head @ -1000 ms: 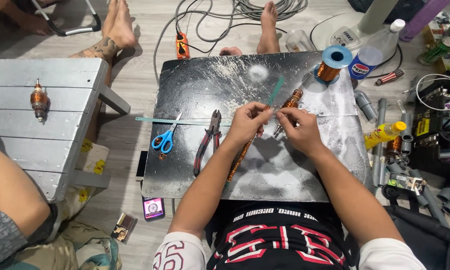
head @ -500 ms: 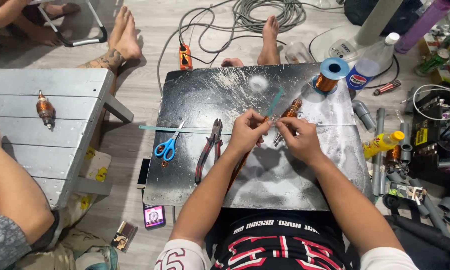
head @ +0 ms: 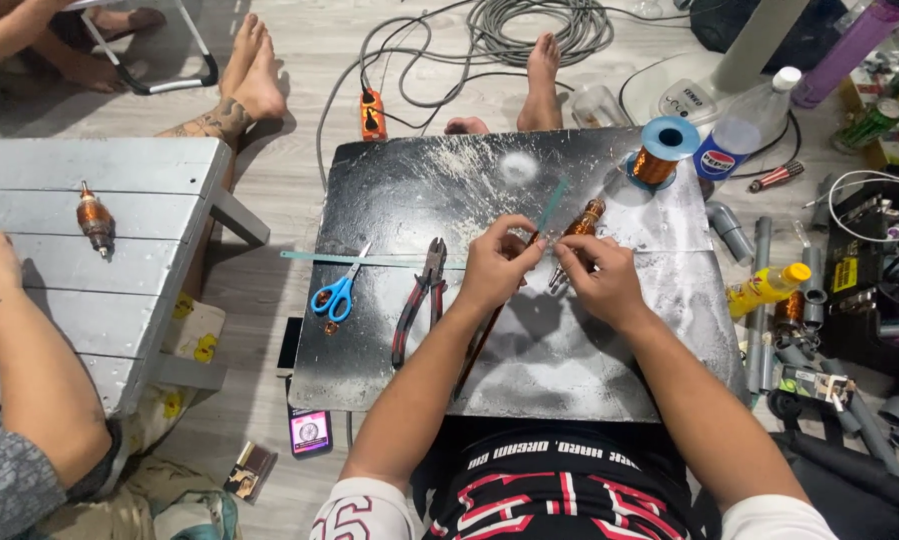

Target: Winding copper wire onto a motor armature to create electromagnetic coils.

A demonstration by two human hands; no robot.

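- Since the earlier frame, both hands sit slightly lower over the black, dust-whitened work board (head: pixel 569 370); the grip looks unchanged.
- Left hand (head: pixel 497 265) pinches a thin teal strip (head: pixel 551 203) against the armature.
- Right hand (head: pixel 601 280) clasps the copper-wound motor armature (head: pixel 576 235), held above the board's middle.
- Judged dense, rigid; fine windings fragile, so grasp the core or shaft.

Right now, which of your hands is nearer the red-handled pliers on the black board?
Left. The left hand sits just right of the red-handled pliers; the right hand is farther right, beyond it.
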